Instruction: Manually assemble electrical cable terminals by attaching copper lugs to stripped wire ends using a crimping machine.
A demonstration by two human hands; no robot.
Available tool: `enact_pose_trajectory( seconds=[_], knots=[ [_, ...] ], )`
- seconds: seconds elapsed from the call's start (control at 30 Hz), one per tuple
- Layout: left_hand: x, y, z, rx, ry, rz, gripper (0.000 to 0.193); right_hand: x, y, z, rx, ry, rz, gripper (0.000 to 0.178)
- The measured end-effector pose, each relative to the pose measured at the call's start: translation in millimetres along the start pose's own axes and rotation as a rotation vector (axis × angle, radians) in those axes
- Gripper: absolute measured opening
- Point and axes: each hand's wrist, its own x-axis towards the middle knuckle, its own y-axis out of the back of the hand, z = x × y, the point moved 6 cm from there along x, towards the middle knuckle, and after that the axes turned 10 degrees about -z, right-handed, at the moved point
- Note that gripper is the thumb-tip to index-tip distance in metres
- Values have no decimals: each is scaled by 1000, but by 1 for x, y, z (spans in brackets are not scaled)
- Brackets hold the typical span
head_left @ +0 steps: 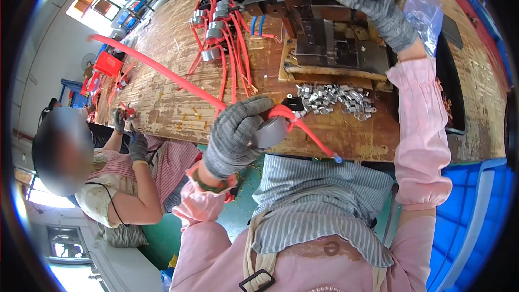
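Left hand (233, 134) fingers curl around a grey ring (271, 134) over the bench's near edge (373, 150); right hand (381, 15) is at the press (320, 40), finger closure indeterminable.

There are at least five grey rings (270, 133), four gloves (233, 136), two blue strips (262, 25).

From the left of 2 fisheye cameras on the person's head, the view looks down and forward, close above the striped apron (319, 189), left gloved hand (235, 135) and right gloved hand (381, 15), across the wooden workbench (165, 35) toward a distant window (97, 1).
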Motion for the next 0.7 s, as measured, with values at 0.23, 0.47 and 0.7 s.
enact_pose_trajectory(
  seconds=[0.23, 0.47, 0.7],
  knots=[
    [25, 37, 56, 479, -213, -478, 19, -83, -53, -81, -730, 211, 729, 23],
    [18, -16, 92, 270, -227, -1066, 18, -127, -151, -156, -1243, 473, 101, 36],
    [21, -25, 34, 606, -534, -1112, 17, -209, -144, -53, -752, -358, -139, 35]
  ],
)
